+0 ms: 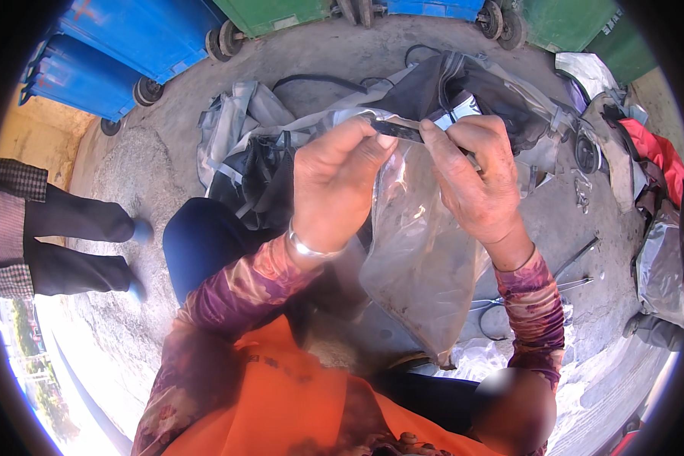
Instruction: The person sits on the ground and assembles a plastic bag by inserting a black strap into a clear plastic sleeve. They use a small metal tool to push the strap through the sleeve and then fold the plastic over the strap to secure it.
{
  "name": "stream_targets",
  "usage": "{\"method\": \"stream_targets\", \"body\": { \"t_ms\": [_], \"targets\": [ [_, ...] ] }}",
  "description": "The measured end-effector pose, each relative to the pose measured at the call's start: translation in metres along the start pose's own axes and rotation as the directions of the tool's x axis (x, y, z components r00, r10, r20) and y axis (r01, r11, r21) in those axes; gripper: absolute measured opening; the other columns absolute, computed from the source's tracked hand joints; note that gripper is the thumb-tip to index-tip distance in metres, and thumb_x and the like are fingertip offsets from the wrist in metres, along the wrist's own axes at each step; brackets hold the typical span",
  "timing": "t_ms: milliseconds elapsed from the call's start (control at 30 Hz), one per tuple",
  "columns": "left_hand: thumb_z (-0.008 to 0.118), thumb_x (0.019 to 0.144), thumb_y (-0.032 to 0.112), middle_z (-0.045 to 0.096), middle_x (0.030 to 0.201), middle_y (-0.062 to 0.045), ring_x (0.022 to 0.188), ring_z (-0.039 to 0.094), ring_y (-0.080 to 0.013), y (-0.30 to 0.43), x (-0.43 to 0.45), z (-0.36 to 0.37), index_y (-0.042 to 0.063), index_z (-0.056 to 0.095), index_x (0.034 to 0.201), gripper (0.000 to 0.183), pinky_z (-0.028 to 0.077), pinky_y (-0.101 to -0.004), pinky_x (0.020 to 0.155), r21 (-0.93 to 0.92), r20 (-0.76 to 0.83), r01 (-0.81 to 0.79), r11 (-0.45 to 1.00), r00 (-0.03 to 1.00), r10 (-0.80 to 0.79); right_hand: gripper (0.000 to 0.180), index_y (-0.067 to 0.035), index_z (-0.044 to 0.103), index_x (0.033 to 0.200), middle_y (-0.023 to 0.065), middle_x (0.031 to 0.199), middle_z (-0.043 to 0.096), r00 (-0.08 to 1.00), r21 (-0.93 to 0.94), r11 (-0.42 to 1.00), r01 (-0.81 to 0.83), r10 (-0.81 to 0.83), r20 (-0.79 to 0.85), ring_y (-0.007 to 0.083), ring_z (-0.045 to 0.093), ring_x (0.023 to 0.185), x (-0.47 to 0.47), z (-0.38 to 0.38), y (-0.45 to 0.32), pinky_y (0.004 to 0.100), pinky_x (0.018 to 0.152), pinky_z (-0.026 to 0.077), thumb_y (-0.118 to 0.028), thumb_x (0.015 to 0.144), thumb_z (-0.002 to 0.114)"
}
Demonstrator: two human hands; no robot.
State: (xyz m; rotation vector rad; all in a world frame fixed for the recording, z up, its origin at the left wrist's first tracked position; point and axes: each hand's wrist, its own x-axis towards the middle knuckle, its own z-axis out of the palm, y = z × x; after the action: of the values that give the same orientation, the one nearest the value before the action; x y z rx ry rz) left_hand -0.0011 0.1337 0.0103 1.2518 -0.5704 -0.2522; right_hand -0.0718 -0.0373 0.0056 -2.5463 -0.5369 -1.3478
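Note:
My left hand (342, 176) pinches the left end of a short black strip (398, 131) between thumb and fingers. At the strip's right end, my right hand (479, 176) holds it with its fingertips. From just below the strip hangs a clear plastic sheet (427, 245), down between my forearms; how it joins the strip cannot be told. Behind my hands lies a heap of grey and black fabric (410, 91) with dark straps. A white and black printed piece (461, 109) shows just behind my right hand's fingers.
Blue wheeled bins (142, 34) and green ones (279, 14) line the far side. A person in dark trousers (80, 219) stands at the left. At right lie red fabric (655, 151), plastic and bags. Scissors (493, 302) and a dark strip (575, 256) lie on the concrete.

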Motion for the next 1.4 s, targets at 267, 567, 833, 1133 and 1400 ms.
{"method": "stream_targets", "body": {
  "t_ms": [267,567,833,1133,1400],
  "targets": [
    [0.063,0.094,0.001,0.066,0.086,0.001,0.08,0.055,-0.004,0.0,-0.006,-0.001,-0.003,0.069,0.103,0.012,0.047,-0.0206,0.071,0.161,0.027,-0.134,0.978,0.991,0.131,0.041,0.004,0.066,0.107,0.0091,0.098,0.05,0.999,-0.014,0.999,0.049,-0.049,0.012,0.0266,0.056,0.09,0.004,-0.004,-0.002,0.0335,0.071,0.052,-0.004,0.066,0.069],
    [0.064,0.093,-0.002,0.069,0.092,-0.004,0.083,0.059,-0.0065,-0.002,-0.008,-0.006,-0.005,0.069,0.107,0.015,0.048,-0.0208,0.073,0.321,0.112,-0.287,0.903,0.958,0.265,0.041,0.005,0.065,0.105,0.0092,0.099,0.051,0.996,-0.03,0.996,0.084,-0.084,-0.007,0.0262,0.056,0.088,0.008,-0.003,-0.006,0.0328,0.069,0.052,-0.004,0.066,0.069],
    [0.069,0.089,-0.001,0.067,0.077,-0.008,0.063,0.06,-0.0118,0.001,-0.004,-0.01,-0.004,0.069,0.096,0.007,0.046,-0.0237,0.058,0.589,0.254,-0.504,0.632,0.857,0.448,0.04,0.005,0.065,0.104,0.0092,0.099,0.053,1.0,0.068,0.998,0.005,-0.007,0.03,0.0262,0.057,0.088,0.009,-0.004,-0.01,0.0327,0.068,0.053,-0.004,0.066,0.069],
    [0.069,0.088,0.001,0.062,0.07,-0.01,0.06,0.062,-0.0223,0.006,-0.007,-0.009,-0.002,0.067,0.093,0.006,0.048,-0.0301,0.056,0.444,0.168,-0.329,0.833,0.944,0.284,0.04,0.003,0.066,0.104,0.0086,0.1,0.054,0.998,0.032,0.999,0.013,-0.015,0.054,0.0258,0.057,0.088,0.003,-0.015,-0.002,0.0334,0.071,0.053,-0.005,0.065,0.069],
    [0.072,0.083,0.0,0.066,0.077,-0.014,0.067,0.064,-0.0302,0.001,-0.007,-0.012,-0.001,0.069,0.093,0.011,0.051,-0.0342,0.06,0.626,0.291,-0.55,0.552,0.822,0.489,0.035,0.003,0.067,0.099,0.0083,0.097,0.054,0.999,0.043,0.999,0.001,-0.002,0.034,0.0255,0.058,0.084,0.016,-0.008,-0.019,0.0322,0.067,0.052,-0.002,0.064,0.07]
  ]
}}
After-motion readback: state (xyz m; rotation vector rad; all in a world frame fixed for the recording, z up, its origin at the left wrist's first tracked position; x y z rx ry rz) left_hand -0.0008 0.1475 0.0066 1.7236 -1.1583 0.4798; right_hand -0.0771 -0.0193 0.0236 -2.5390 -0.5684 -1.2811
